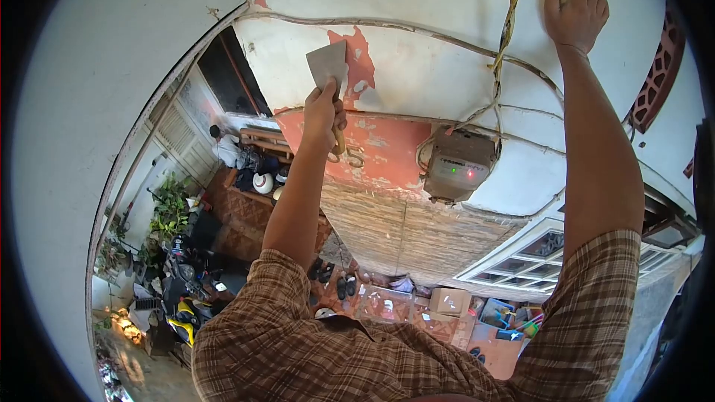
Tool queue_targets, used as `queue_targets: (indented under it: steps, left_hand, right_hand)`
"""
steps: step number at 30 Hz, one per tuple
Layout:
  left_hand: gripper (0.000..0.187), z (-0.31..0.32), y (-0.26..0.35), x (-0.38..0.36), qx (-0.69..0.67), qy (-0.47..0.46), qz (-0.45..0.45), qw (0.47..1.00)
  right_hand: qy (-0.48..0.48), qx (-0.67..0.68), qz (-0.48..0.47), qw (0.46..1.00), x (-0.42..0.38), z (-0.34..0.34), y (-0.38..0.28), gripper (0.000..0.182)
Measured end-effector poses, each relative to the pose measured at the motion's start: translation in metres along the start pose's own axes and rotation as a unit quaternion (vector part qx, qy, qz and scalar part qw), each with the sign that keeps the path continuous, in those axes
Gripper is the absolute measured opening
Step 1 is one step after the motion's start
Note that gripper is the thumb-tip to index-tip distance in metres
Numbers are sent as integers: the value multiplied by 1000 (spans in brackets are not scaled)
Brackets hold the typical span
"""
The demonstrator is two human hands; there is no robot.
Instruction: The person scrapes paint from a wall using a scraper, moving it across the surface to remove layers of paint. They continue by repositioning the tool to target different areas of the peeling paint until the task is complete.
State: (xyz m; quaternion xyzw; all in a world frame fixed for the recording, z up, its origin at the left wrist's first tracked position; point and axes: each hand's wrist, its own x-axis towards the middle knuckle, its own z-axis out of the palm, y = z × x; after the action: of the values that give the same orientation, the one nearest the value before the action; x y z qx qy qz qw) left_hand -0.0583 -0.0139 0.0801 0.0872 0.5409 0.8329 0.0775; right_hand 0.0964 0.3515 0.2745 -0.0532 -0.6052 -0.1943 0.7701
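My left hand (322, 115) is wrapped round the handle of a putty knife (328, 63). The knife's broad metal blade points up and lies over the white wall (417, 67), beside a patch of exposed red paint (360, 59). Whether the blade touches the wall is hard to tell. Higher up at the right, my right hand (577, 15) is against the white wall with its thumb apart and its fingers slightly bent, holding nothing.
Cables (417, 28) cross the wall; a twisted bundle (509, 15) hangs to a meter box (460, 165) with lights. Below are a window (521, 260), a cardboard box (450, 302), shoes (345, 286) and a motorcycle (186, 316). A person (226, 150) is near a bench at left.
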Motion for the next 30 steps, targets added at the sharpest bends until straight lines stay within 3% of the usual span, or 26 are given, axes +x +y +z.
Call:
queue_targets:
  steps: [9,13,19,22,30]
  left_hand:
    - [29,-3,-9,4,32,0,14,999]
    - [28,6,4,15,-15,-20,53,998]
    - [29,-5,-10,11,48,-8,45,998]
    - [28,11,13,15,-27,-21,36,999]
    - [28,11,10,13,-43,-8,20,999]
  right_hand:
    - [-4,-27,1,1000,-6,5,3,44]
    - [-2,-29,1,1000,-7,6,4,45]
    - [0,4,10,1000,-5,2,1,45]
    - [-5,-27,10,1000,-7,5,2,45]
    - [-6,-30,13,999,-6,5,4,44]
